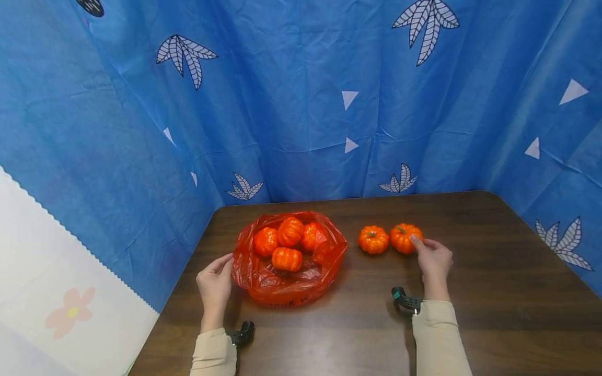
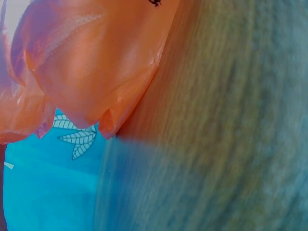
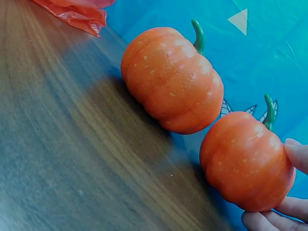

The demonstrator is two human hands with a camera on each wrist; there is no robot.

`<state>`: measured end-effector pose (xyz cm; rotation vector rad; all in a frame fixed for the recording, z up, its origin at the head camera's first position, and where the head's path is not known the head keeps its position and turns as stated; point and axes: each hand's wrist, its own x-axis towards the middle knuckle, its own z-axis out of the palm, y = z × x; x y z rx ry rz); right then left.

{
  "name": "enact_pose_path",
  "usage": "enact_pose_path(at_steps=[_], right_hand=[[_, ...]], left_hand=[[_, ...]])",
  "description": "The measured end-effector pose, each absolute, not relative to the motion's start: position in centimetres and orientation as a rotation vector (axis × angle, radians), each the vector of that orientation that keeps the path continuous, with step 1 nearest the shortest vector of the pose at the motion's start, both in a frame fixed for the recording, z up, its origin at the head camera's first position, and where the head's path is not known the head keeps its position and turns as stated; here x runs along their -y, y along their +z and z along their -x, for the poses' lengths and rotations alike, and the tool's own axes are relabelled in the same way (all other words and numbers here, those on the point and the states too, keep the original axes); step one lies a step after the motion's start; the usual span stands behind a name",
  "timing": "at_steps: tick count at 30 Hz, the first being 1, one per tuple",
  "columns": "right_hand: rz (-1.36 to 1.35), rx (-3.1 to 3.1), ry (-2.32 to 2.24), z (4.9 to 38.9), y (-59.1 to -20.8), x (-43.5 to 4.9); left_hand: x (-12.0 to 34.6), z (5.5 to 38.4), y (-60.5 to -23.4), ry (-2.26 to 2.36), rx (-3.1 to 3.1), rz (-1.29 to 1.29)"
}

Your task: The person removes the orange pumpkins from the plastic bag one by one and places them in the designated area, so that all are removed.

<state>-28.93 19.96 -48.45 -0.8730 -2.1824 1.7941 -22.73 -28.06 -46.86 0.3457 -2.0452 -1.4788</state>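
Note:
A red plastic bag (image 1: 291, 292) stands with its mouth spread wide, several small orange pumpkins (image 1: 287, 259) inside. My left hand (image 1: 215, 284) pinches the bag's left rim between thumb and fingers. In the left wrist view the bag's side (image 2: 96, 62) fills the upper left. To the right of the bag, two more pumpkins with green stems sit side by side. My right hand (image 1: 433, 261) holds the right-hand pumpkin (image 1: 405, 238), thumb on its upper side and fingers curled beneath, as the right wrist view shows. The other pumpkin (image 1: 373, 239) lies just left of it, untouched.
All of this is on a dark wood-grain table (image 1: 329, 339). A blue patterned curtain (image 1: 301, 104) hangs along the table's back and both sides. Black wrist devices (image 1: 406, 300) are strapped at both sleeves. A pale cloth with a flower (image 1: 70, 312) lies at the lower left.

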Motion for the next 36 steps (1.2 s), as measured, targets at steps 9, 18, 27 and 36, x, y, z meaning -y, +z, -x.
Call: enact_pose_path(at_steps=[9, 18, 27, 36], right_hand=[[0.873, 2.232, 1.759, 28.9, -48.4, -20.1], [0.874, 2.289, 1.782, 28.7, -48.1, -20.3], [0.858, 2.348, 1.758, 28.4, -47.8, -20.2], [0.848, 2.392, 1.757, 28.3, -47.5, -20.3]], left_hand=[[28.1, 22.8, -46.8, -1.474, 2.04, -0.335], [28.2, 22.7, -46.9, -1.478, 2.054, -0.358], [28.1, 22.7, -46.9, -1.496, 2.038, -0.345], [28.0, 22.6, -46.8, -1.487, 2.023, -0.334]])
